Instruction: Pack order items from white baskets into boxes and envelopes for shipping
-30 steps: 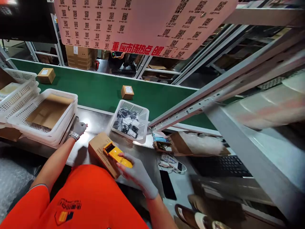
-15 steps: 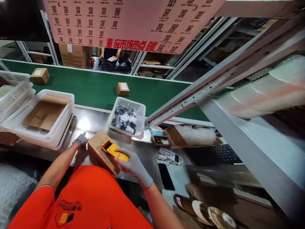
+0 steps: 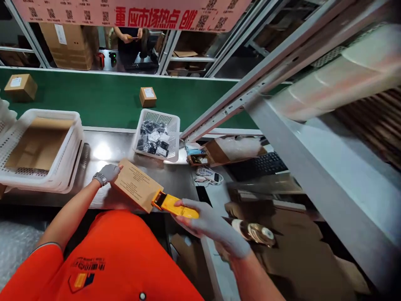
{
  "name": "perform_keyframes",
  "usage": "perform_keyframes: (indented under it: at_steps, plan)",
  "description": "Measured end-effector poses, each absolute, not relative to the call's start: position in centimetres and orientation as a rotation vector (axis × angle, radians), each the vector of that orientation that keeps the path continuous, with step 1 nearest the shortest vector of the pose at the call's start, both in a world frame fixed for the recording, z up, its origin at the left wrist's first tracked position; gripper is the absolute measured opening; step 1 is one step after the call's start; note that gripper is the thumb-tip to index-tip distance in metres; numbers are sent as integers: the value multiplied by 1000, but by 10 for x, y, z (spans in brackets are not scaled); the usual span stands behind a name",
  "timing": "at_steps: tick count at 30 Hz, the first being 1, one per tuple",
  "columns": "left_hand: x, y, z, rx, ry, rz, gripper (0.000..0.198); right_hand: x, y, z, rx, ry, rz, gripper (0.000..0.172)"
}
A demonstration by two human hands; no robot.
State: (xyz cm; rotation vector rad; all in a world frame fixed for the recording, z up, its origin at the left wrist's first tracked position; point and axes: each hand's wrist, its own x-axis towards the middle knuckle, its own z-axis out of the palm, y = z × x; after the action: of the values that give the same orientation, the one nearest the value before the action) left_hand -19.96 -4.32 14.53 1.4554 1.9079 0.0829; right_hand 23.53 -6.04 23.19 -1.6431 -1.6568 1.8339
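Note:
A small brown cardboard box (image 3: 135,184) with printed text on its top lies at the front edge of the metal bench, slightly angled. My left hand (image 3: 110,172), in a grey glove with a watch at the wrist, is closed on the box's left end. In my right hand (image 3: 200,219), also gloved, is a yellow handheld tool (image 3: 178,205) with a dark opening in its head; its exact kind I cannot make out. The tool's head is at the right end of the box, touching or just over it.
A white basket (image 3: 174,121) of small bagged items stands behind the box. Stacked white baskets (image 3: 73,125) are on the left. Two cartons (image 3: 148,97) sit on the green conveyor (image 3: 103,98). A metal post (image 3: 232,108) and shelf (image 3: 300,142) rise on the right. Across the conveyor, another person's hands (image 3: 128,38) show.
My right hand has moved the yellow tool rightward, from over the box's top to its right end. My left hand has closed on the box's left end. The view has shifted.

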Motion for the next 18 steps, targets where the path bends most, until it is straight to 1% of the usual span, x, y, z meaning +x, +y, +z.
perform_keyframes:
  at_steps: [3, 5, 7, 8, 10, 11, 13, 15, 17, 18]
  plan:
    - [-200, -43, 142, 1466, 1899, 83, 68, 293, -75, 234, -1925, -1578, 1828, 51]
    - [-199, -42, 140, 1478, 1892, 100, 65, 295, -76, 223, -1962, -1603, 1851, 46]
    - [-198, -42, 140, 1469, 1899, 137, 61, 269, -66, 203, -1844, -1731, 1879, 40]
    - [-197, -41, 140, 1457, 1909, 155, 60, 249, -58, 191, -1773, -1825, 1829, 33]
    - [-196, -41, 141, 1432, 1933, 173, 58, 207, -40, 167, -1611, -2051, 1679, 32]
    - [-196, -41, 142, 1420, 1943, 177, 58, 189, -31, 155, -1633, -2204, 1543, 31]
    - [-195, -45, 141, 1384, 1962, 199, 56, 167, -18, 134, -1845, -2402, 1156, 37]
    - [-197, -53, 137, 1333, 1973, 266, 56, 162, -12, 114, -2114, -2421, 854, 51]
    - [-199, -67, 132, 1263, 1972, 361, 59, 169, -11, 96, -2299, -2303, 734, 65]
    - [-199, -75, 128, 1218, 1965, 419, 60, 172, -13, 89, -2335, -2218, 691, 69]
